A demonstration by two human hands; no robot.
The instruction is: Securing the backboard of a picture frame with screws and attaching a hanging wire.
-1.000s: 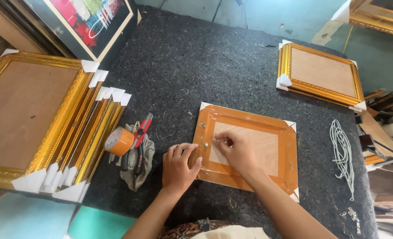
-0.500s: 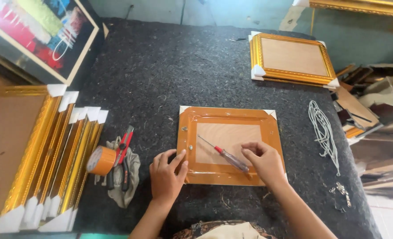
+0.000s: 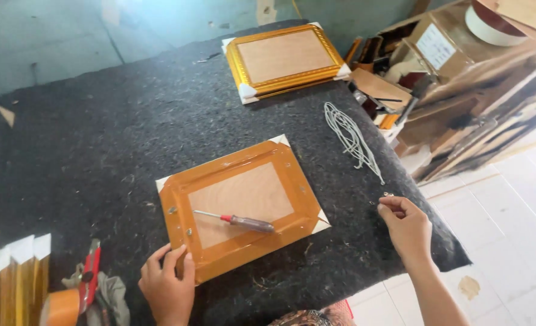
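On dark felt table [image 3: 99, 151]: taped picture frame [image 3: 242, 205] face down, screwdriver [image 3: 236, 221] lying loose on its backing. Left hand [image 3: 166, 288] fingers spread, pressing frame's near corner. Right hand [image 3: 405, 224] at table edge, fingertips pinching small metal piece [image 3: 387, 195], near white cord bundle [image 3: 352, 139].

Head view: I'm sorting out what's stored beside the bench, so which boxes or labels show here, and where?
Cardboard box: top right, beside the felt-covered table; brown and boxy.
Label: on that box's side; white rectangle with dark print too small to read.
Cardboard pieces: at the table's right edge below the box; flat and brown.
No screens or signs show.
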